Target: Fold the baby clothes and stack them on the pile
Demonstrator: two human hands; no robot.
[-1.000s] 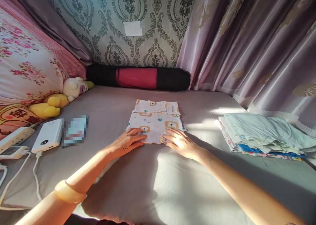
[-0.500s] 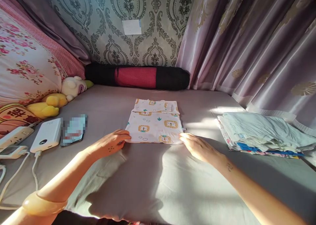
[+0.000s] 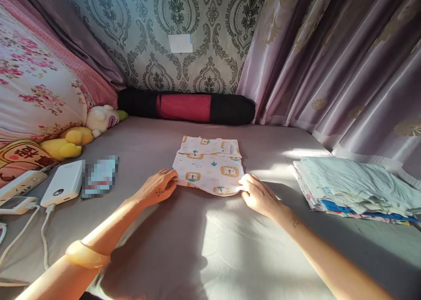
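A folded white garment (image 3: 205, 168) with yellow lion faces and small green leaves lies in the middle of the grey sheet (image 3: 184, 247). Its far part is turned over into a flap. My left hand (image 3: 161, 186) pinches the near left corner, and my right hand (image 3: 258, 192) pinches the near right corner. Between them the near edge sags a little and looks slightly raised from the sheet. Which kind of garment it is, I cannot tell.
A stack of folded clothes (image 3: 355, 186) lies at the right. At the left are a white power bank (image 3: 64, 183) with a cable, a blurred flat object (image 3: 100, 177) and plush toys (image 3: 70, 142). A black and red roll (image 3: 186, 107) lies along the wall.
Both hands have closed on the garment's near corners, and its near edge has lifted and become wavy. The view has shifted slightly.
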